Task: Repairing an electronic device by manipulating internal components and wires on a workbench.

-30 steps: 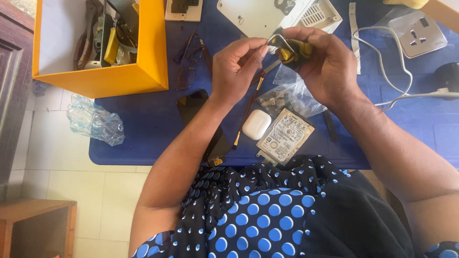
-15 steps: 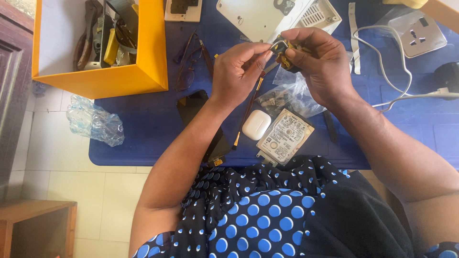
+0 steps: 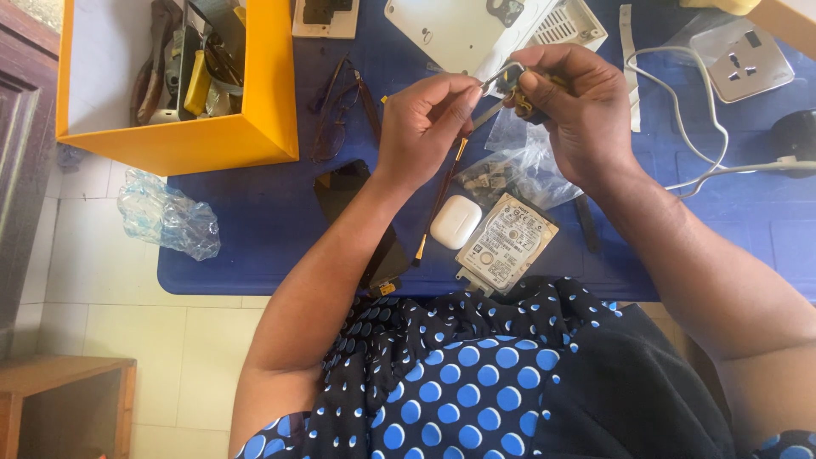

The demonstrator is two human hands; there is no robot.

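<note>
Head view. Blue table (image 3: 255,229) spans the upper frame; its near edge runs just above the person's dotted clothing, and its left edge drops to pale floor tile. A crumpled clear plastic bag (image 3: 166,223) hangs at that left edge. The yellow box (image 3: 212,136) of tools sits at the far left corner, overhanging the edge slightly. Open blue surface lies between the box and the left forearm; more open surface at the right, crossed by a white cable (image 3: 705,161) leading from a white wall socket (image 3: 744,59).

Both hands are raised above the table centre, close together. Left hand (image 3: 421,127): wrist bent, fingers curled narrow, thumb and forefinger pinched on a thin metal tool (image 3: 489,110) whose tip reaches the other hand. Right hand (image 3: 578,110): fingers closed round a small dark part (image 3: 514,85) with a metal piece, held just above a white plate (image 3: 450,34).

Below the hands, on the table: a clear bag of small parts (image 3: 510,166), a white earbud case (image 3: 456,222), a bare hard drive (image 3: 507,243) near the front edge, and a dark phone (image 3: 361,221) under the left forearm. Spectacles (image 3: 340,106) lie beside the box.
</note>
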